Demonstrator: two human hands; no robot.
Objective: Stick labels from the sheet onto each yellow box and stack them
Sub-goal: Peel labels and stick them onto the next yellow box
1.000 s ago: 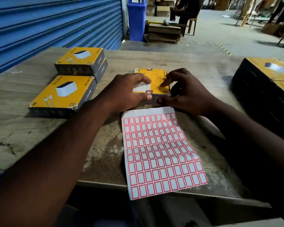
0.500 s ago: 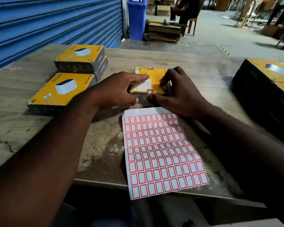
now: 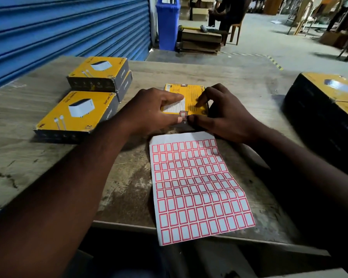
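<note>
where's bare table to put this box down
Bare table lies beyond the held box, between the far stack and the dark carton. Another patch sits near left, between the front box and label sheet, under the left arm. Crowded around the left hand and right hand.

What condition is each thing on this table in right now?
Middle box: lying flat, held by both hands.
Left hand: holds the box, thumb beside the label.
Right hand: holds the box, thumb at its near edge.
Label: stuck over the box's near edge.
Sheet: flat, near end overhanging the table.
Far-left boxes: stacked, two high.
Shutter: down.
</note>
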